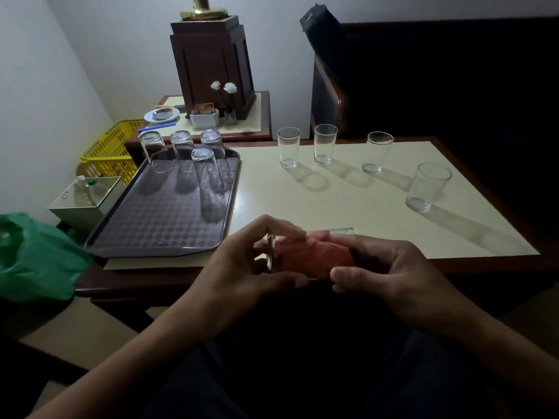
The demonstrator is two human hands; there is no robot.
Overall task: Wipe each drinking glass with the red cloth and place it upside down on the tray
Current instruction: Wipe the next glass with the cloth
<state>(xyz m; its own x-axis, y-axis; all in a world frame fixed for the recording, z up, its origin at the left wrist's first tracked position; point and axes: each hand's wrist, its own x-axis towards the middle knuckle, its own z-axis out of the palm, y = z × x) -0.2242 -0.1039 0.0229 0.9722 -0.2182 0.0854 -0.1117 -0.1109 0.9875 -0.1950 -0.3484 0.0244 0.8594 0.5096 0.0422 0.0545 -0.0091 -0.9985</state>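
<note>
The left hand grips the bottom end of the held glass, which lies on its side in the air, just above the near edge of the table. The right hand is curled round the red cloth at the open end of that glass. I cannot tell if the cloth is stuffed inside or wrapped outside. On the left sits the dark tray, with four upside-down glasses at its far end. Four upright glasses stand on the table to the right, apart from each other. Behind the tray, on a small side table, a white holder keeps a red and orange card; its writing is too small to read.
</note>
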